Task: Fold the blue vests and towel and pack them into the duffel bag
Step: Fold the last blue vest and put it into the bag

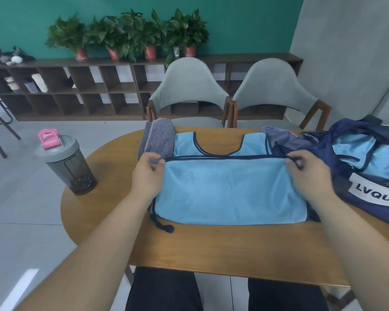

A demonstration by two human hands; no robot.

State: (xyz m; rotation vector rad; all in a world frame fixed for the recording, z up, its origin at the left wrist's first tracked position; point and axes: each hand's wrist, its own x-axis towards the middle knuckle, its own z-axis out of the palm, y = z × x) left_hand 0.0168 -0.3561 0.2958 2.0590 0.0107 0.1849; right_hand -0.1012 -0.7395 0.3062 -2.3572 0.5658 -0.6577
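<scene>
A light blue mesh vest [229,189] with dark navy trim lies on the wooden table [211,250], its lower half folded up over the upper half. My left hand [147,173] pinches the folded edge at the left corner. My right hand [305,170] pinches the same edge at the right corner. A striped grey towel [158,140] lies bunched at the far left of the vest. The navy duffel bag [373,194] sits open at the right, with light blue fabric [359,153] showing inside it.
A grey shaker bottle [69,164] with a pink lid stands at the table's left edge. Two grey chairs [189,86] face the far side. A bluish-grey cloth [281,136] lies behind my right hand. A navy drawstring [162,223] trails by the vest's near-left corner.
</scene>
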